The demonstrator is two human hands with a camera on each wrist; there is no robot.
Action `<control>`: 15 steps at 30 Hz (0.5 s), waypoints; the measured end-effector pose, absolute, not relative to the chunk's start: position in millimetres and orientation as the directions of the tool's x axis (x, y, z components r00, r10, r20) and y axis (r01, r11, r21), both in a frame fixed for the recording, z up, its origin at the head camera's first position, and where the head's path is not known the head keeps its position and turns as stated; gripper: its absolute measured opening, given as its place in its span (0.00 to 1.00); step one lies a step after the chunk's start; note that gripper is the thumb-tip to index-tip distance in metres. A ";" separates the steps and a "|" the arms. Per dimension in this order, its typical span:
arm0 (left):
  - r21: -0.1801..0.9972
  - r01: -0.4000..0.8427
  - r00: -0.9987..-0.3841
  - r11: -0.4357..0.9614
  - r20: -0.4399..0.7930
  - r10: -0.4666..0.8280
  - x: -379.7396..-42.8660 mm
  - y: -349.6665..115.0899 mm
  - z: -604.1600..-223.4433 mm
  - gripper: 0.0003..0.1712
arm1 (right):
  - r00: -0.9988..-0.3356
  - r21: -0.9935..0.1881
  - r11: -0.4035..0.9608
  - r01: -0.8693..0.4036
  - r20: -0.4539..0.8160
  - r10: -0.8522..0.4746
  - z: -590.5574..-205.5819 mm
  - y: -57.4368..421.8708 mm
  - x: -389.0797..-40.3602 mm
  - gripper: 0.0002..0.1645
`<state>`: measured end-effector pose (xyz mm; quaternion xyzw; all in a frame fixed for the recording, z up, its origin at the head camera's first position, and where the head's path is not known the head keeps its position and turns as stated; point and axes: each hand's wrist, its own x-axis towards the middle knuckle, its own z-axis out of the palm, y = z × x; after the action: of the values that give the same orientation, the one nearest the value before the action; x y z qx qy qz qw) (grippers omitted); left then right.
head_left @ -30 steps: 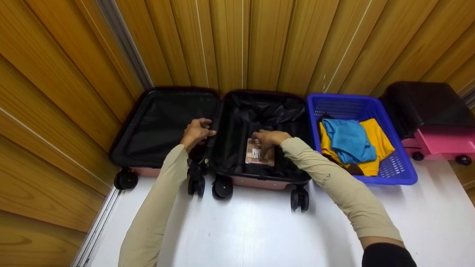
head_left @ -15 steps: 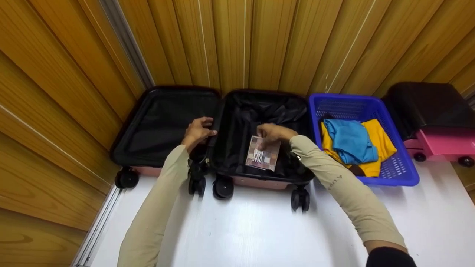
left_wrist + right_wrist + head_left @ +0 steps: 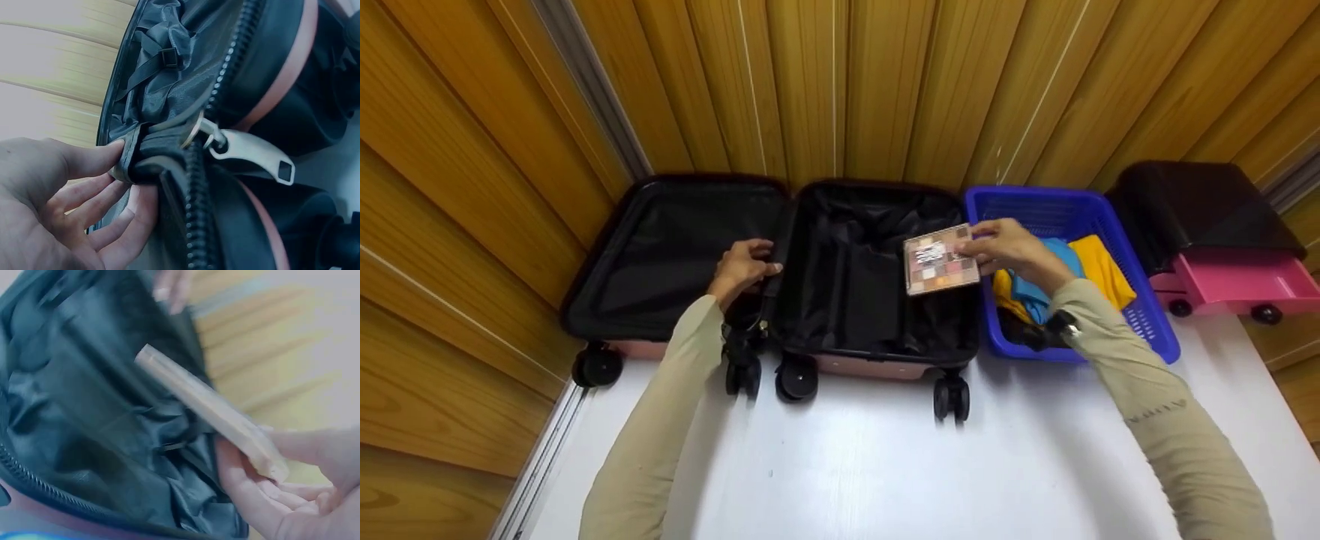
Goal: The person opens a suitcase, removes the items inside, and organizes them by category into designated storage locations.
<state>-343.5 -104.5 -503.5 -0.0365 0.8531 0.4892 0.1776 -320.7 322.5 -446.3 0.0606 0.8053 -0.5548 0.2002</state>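
An open suitcase (image 3: pixel 877 292) with black lining and pink sides lies spread in two halves. My left hand (image 3: pixel 743 267) is at the seam between them; in the left wrist view its thumb and fingers pinch a black fabric edge (image 3: pixel 130 153) near a metal zipper pull (image 3: pixel 259 156). Over the right half's right edge, an eyeshadow palette (image 3: pixel 934 266) with a checkered face is held by my right hand (image 3: pixel 1012 246). The right wrist view shows the palette (image 3: pixel 197 402) edge-on between thumb and fingers, above the lining.
Right of the suitcase stands a blue basket (image 3: pixel 1166 349) with a blue cloth (image 3: pixel 1057 251) and a yellow cloth (image 3: pixel 1102 270), partly behind my right arm. Farther right is a black case (image 3: pixel 1207 210) with a pink open drawer (image 3: pixel 1252 277). A wood-panelled wall (image 3: pixel 877 90) runs behind.
My right hand has lifted the palette out of the suitcase's right half and carried it right, toward the basket. My left hand keeps its place at the seam.
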 end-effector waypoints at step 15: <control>0.824 -0.223 -0.929 0.521 -0.341 0.142 -344.3 -110.2 -509.7 0.34 | -0.949 -0.907 -0.302 0.293 -0.315 0.024 -402.1 461.5 -230.2 0.11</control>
<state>-344.3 -110.2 -509.7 -0.0237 0.8520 0.4886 0.1867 -230.2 461.5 -402.1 0.1355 0.5845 -0.7955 0.0846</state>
